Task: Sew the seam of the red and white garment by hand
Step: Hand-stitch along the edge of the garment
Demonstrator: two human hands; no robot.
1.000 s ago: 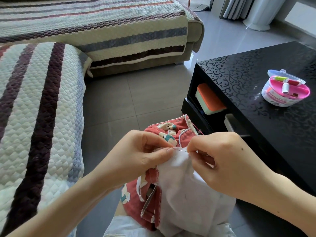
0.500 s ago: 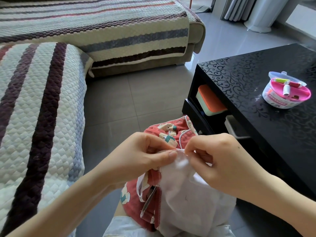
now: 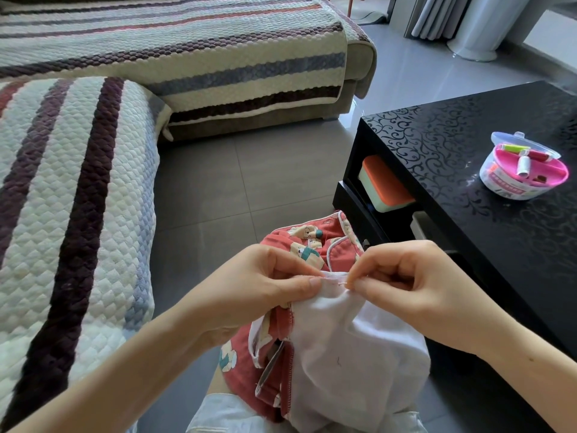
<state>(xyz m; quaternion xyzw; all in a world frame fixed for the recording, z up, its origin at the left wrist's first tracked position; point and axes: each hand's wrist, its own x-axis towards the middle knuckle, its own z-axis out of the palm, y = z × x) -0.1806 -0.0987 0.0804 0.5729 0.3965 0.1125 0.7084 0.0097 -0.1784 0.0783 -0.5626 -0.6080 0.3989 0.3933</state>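
The red and white garment point(image 3: 340, 348) lies over my lap, white lining up, red bear-print fabric behind and to the left. My left hand point(image 3: 265, 289) pinches the top edge of the seam between thumb and fingers. My right hand point(image 3: 402, 282) sits just to its right, thumb and forefinger closed on a thin needle point(image 3: 338, 279) that lies along the white edge. The two hands are almost touching. A red thread runs up from the seam toward the red fabric.
A black patterned coffee table point(image 3: 452, 145) stands at the right, with a round pink sewing kit point(image 3: 523, 173) on top and an orange-lidded box point(image 3: 382, 182) on its shelf. A striped quilted sofa point(image 3: 62, 189) fills the left and back. Grey tiled floor point(image 3: 249, 176) lies between.
My right hand has shifted slightly along the seam edge and now holds the needle at the white fabric's top fold. My left hand keeps its pinch on the garment.
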